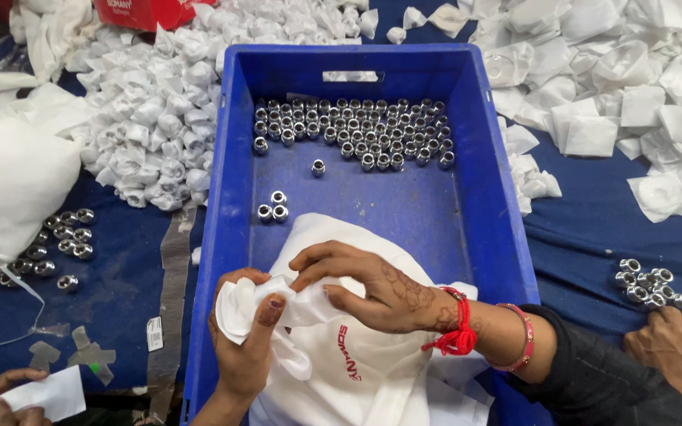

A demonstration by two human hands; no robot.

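Item: my left hand (245,339) and right hand (372,292), both grips grasping one white cloth square (238,309) above the blue crate (483,213) of metal nuts (353,134).

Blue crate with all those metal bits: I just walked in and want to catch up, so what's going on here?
A person's left hand and right hand are twisting a white cloth together over a blue crate. Rows of small metal nuts stand at the crate's far end, with a few loose nearer. A white bag lies under the hands. Piles of wrapped bundles and flat cloths flank the crate. Other people's hands work at the corners.
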